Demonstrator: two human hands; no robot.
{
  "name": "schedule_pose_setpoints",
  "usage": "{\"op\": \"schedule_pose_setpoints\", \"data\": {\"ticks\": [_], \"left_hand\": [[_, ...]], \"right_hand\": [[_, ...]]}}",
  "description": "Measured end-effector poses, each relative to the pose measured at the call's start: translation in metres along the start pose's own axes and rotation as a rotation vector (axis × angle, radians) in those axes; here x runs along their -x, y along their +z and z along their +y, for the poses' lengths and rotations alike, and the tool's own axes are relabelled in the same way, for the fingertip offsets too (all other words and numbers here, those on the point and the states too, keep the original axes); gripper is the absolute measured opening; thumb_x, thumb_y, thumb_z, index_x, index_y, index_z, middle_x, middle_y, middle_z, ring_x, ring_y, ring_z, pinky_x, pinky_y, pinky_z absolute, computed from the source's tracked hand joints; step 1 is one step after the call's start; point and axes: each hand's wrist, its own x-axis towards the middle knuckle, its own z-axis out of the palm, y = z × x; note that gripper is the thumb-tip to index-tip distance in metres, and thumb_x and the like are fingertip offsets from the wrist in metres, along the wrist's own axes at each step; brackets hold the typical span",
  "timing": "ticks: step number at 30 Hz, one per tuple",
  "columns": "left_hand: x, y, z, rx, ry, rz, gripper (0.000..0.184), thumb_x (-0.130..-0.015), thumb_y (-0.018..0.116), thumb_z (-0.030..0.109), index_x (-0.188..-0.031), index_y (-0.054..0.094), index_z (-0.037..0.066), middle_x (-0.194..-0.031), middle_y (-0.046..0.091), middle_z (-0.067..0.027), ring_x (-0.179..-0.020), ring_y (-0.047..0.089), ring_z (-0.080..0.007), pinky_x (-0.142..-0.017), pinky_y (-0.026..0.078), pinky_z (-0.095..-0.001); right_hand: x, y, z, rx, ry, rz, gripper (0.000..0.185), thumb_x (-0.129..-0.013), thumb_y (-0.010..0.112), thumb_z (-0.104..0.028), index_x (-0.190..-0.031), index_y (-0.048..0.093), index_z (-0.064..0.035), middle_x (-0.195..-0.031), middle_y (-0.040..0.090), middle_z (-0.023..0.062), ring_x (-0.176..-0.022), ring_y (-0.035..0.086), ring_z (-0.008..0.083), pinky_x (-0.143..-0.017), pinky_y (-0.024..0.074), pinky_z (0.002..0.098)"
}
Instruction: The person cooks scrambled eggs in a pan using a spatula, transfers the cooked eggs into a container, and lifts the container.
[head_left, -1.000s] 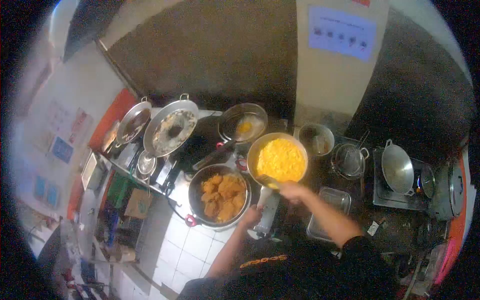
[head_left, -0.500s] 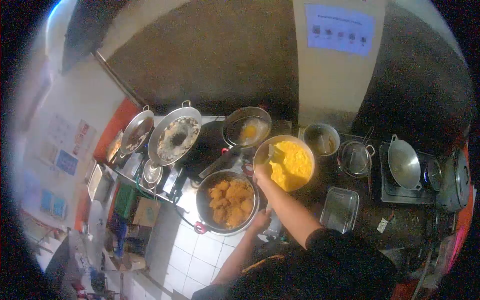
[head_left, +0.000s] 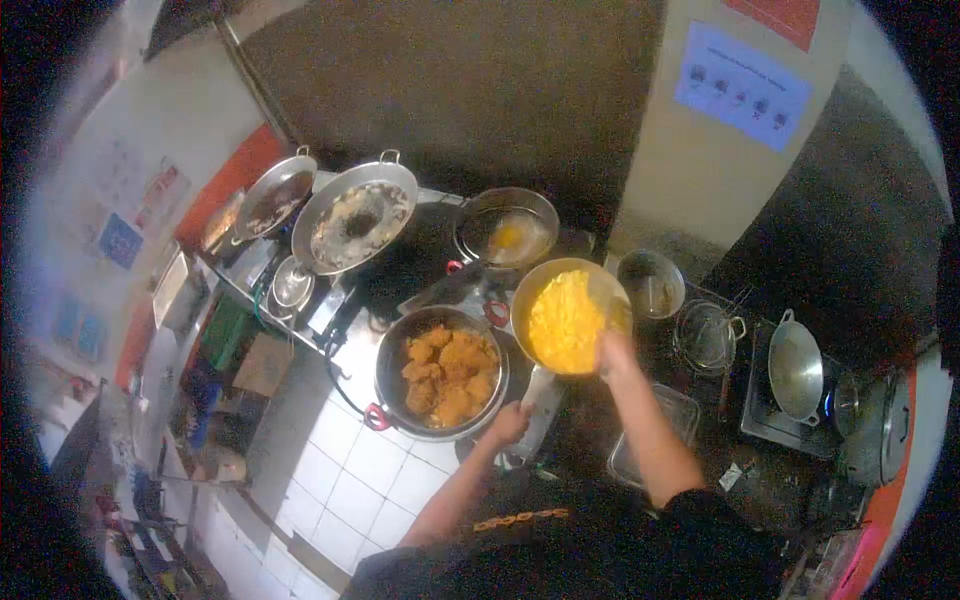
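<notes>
My left hand (head_left: pixel 511 424) is closed round the pale handle (head_left: pixel 538 386) of a frying pan (head_left: pixel 519 318). Bright yellow scrambled egg (head_left: pixel 562 320) covers much of the pan's inside. At the pan's right side, my right hand (head_left: pixel 614 354) is closed on a spatula (head_left: pixel 608 300), which is blurred over the egg. Just left of the pan stands a round pot (head_left: pixel 388 400) with browned fried pieces (head_left: pixel 450 378) in it. Behind the egg pan, a dark pan (head_left: pixel 478 215) holds an egg yolk (head_left: pixel 508 237) in liquid.
Two wide metal pans (head_left: pixel 348 252) (head_left: pixel 262 222) stand at the back left. A bowl (head_left: pixel 652 284), wire strainers (head_left: pixel 705 338) and a wok (head_left: pixel 797 368) on a stove (head_left: pixel 758 420) are to the right. A clear tray (head_left: pixel 684 408) lies beside my right forearm.
My right hand has swept the spatula from the pan's left side to its right side. My left hand keeps hold of the handle. The camera view has tilted and shifted.
</notes>
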Motion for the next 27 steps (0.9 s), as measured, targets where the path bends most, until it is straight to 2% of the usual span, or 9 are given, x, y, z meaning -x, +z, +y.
{"op": "schedule_pose_setpoints", "data": {"ticks": [7, 9, 11, 13, 14, 16, 20, 23, 27], "left_hand": [[0.008, -0.003, 0.018, 0.127, -0.068, -0.058, 0.041, -0.087, 0.044, 0.040, -0.087, 0.050, 0.000, -0.060, 0.051, -0.0093, -0.048, 0.051, -0.0189, -0.043, 0.040, -0.0318], [-0.024, 0.013, -0.034, -0.066, 0.025, 0.040, 0.038, -0.086, 0.045, 0.039, -0.087, 0.051, 0.002, -0.060, 0.052, -0.0083, -0.048, 0.050, -0.0176, -0.042, 0.040, -0.0311], [-0.015, 0.005, -0.026, -0.133, 0.173, -0.036, 0.053, -0.085, 0.042, 0.048, -0.091, 0.052, -0.004, -0.075, 0.057, -0.0156, -0.069, 0.056, -0.0292, -0.062, 0.046, -0.0380], [0.009, -0.008, 0.019, -0.008, -0.068, -0.067, 0.052, -0.086, 0.042, 0.046, -0.093, 0.052, -0.005, -0.078, 0.058, -0.0182, -0.075, 0.056, -0.0314, -0.068, 0.046, -0.0385], [0.006, -0.005, 0.012, -0.001, 0.035, -0.016, 0.044, -0.086, 0.043, 0.042, -0.089, 0.052, -0.001, -0.069, 0.055, -0.0121, -0.061, 0.053, -0.0237, -0.055, 0.042, -0.0346], [0.007, -0.006, 0.014, -0.043, 0.052, -0.027, 0.037, -0.087, 0.044, 0.039, -0.087, 0.051, 0.003, -0.059, 0.051, -0.0046, -0.047, 0.048, -0.0145, -0.042, 0.038, -0.0296], [-0.001, 0.002, 0.001, 0.209, -0.133, -0.082, 0.037, -0.086, 0.047, 0.040, -0.093, 0.052, 0.005, -0.062, 0.046, 0.0012, -0.049, 0.042, -0.0085, -0.043, 0.035, -0.0239], [-0.006, 0.002, -0.012, 0.206, -0.045, -0.096, 0.038, -0.087, 0.045, 0.041, -0.091, 0.052, 0.004, -0.056, 0.048, -0.0016, -0.044, 0.045, -0.0117, -0.039, 0.035, -0.0276], [0.003, -0.001, 0.006, 0.075, -0.043, -0.025, 0.036, -0.087, 0.045, 0.040, -0.090, 0.052, 0.005, -0.055, 0.048, -0.0020, -0.043, 0.044, -0.0113, -0.038, 0.034, -0.0272]], "right_hand": [[-0.101, -0.059, 0.024, 0.702, -0.503, 0.225, 0.020, -0.076, 0.047, -0.012, -0.087, 0.057, 0.0005, -0.056, 0.055, 0.0106, -0.042, 0.053, 0.0230, -0.037, 0.0408, 0.0335], [-0.096, -0.044, 0.003, 0.758, -0.384, 0.134, 0.021, -0.075, 0.048, -0.012, -0.090, 0.058, -0.0007, -0.058, 0.055, 0.0110, -0.044, 0.054, 0.0235, -0.039, 0.0421, 0.0342], [-0.093, -0.030, -0.013, 0.812, -0.265, 0.034, 0.024, -0.075, 0.049, -0.013, -0.094, 0.058, -0.0019, -0.059, 0.056, 0.0114, -0.045, 0.055, 0.0240, -0.041, 0.0433, 0.0348], [-0.095, -0.023, -0.019, 0.930, -0.156, -0.178, 0.030, -0.074, 0.051, -0.015, -0.102, 0.058, -0.0063, -0.062, 0.057, 0.0122, -0.047, 0.056, 0.0242, -0.045, 0.0455, 0.0354], [-0.100, -0.018, -0.022, 0.924, -0.156, -0.180, 0.030, -0.074, 0.051, -0.015, -0.102, 0.058, -0.0063, -0.062, 0.057, 0.0122, -0.047, 0.056, 0.0242, -0.045, 0.0455, 0.0354], [-0.110, -0.015, -0.025, 1.343, -0.667, -0.374, 0.033, -0.074, 0.052, -0.016, -0.106, 0.057, -0.0099, -0.060, 0.056, 0.0127, -0.045, 0.055, 0.0233, -0.044, 0.0454, 0.0346], [-0.102, -0.003, -0.051, 1.501, -0.406, -0.532, 0.040, -0.072, 0.052, -0.018, -0.112, 0.054, -0.0174, -0.089, 0.060, 0.0192, -0.083, 0.059, 0.0298, -0.075, 0.0440, 0.0375], [-0.135, -0.018, -0.054, 1.464, -0.869, -0.520, 0.031, -0.072, 0.055, -0.020, -0.103, 0.059, -0.0177, -0.065, 0.058, 0.0143, -0.054, 0.057, 0.0229, -0.047, 0.0459, 0.0354], [-0.178, -0.033, -0.053, 1.367, -0.646, -0.553, 0.034, -0.074, 0.056, -0.022, -0.108, 0.057, -0.0159, -0.074, 0.061, 0.0099, -0.056, 0.057, 0.0200, -0.051, 0.0464, 0.0351]]}}
